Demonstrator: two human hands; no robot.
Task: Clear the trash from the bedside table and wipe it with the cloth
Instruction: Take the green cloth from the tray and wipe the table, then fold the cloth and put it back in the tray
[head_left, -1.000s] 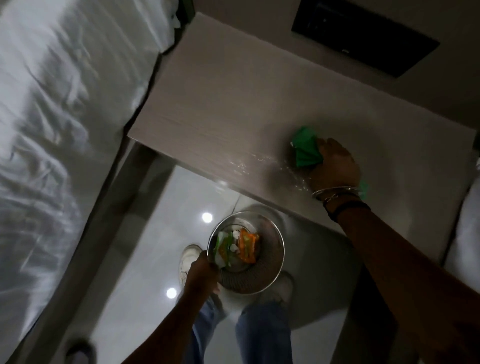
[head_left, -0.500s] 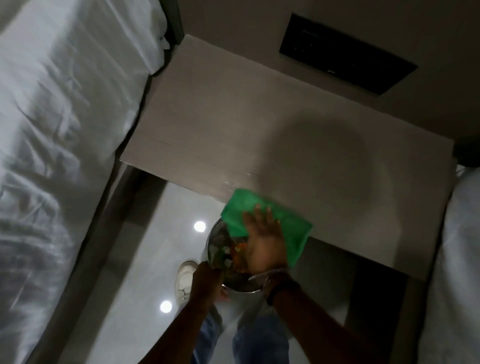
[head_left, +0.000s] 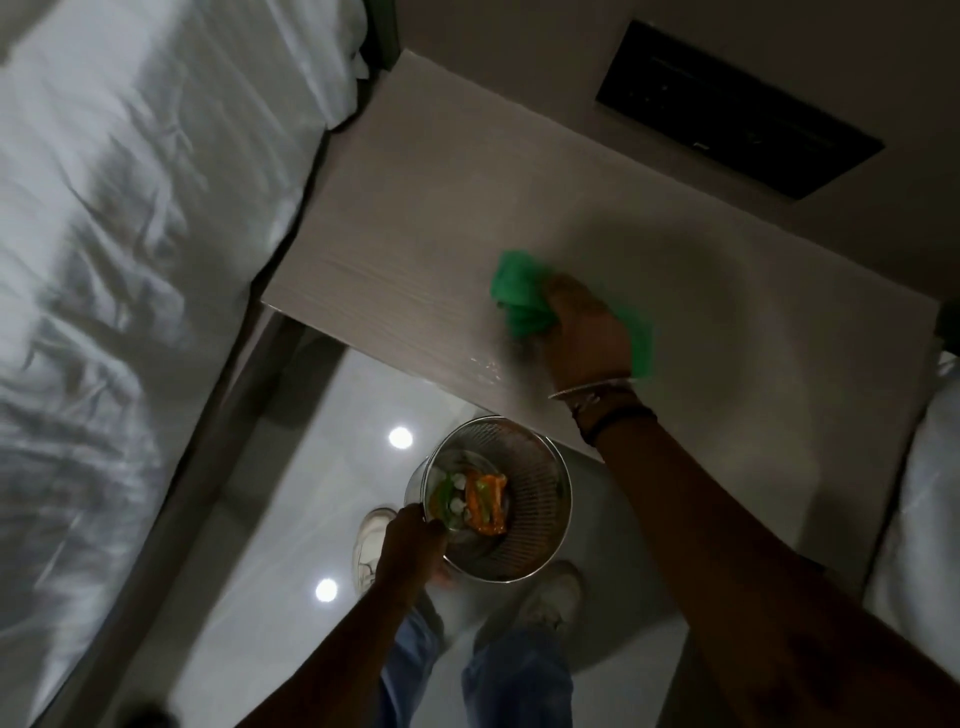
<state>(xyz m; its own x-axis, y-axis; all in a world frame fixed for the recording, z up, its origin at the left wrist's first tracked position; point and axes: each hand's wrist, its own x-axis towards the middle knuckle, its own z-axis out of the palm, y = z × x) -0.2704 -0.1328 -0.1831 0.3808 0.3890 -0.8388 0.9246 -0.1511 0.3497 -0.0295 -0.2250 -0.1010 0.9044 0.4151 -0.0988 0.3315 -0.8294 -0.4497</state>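
The right hand (head_left: 584, 332) presses a bunched green cloth (head_left: 519, 299) onto the pale wood-grain counter (head_left: 415, 218), near its front edge. The fingers are curled down around the cloth, so the hand grips it; part of the fabric sticks out past the fingertips toward the bed, and another fold shows on the far side of the hand. Bracelets (head_left: 597, 395) circle the right wrist. A few small wet glints (head_left: 480, 366) sit on the counter surface just beside the cloth, close to the edge.

The left hand (head_left: 413, 545) is closed on the rim of a round metal mesh bin (head_left: 524, 519), held below the counter's front edge and above the glossy floor (head_left: 291, 519). Inside the bin lies trash (head_left: 483, 499): an orange wrapper, something green, and small pale pieces.

A bed with rumpled white sheets (head_left: 130, 260) runs along the left of the counter. A dark panel (head_left: 737, 109) is set in the wall behind it. The person's blue trouser legs (head_left: 514, 675) and light shoes (head_left: 371, 540) show beneath the bin.
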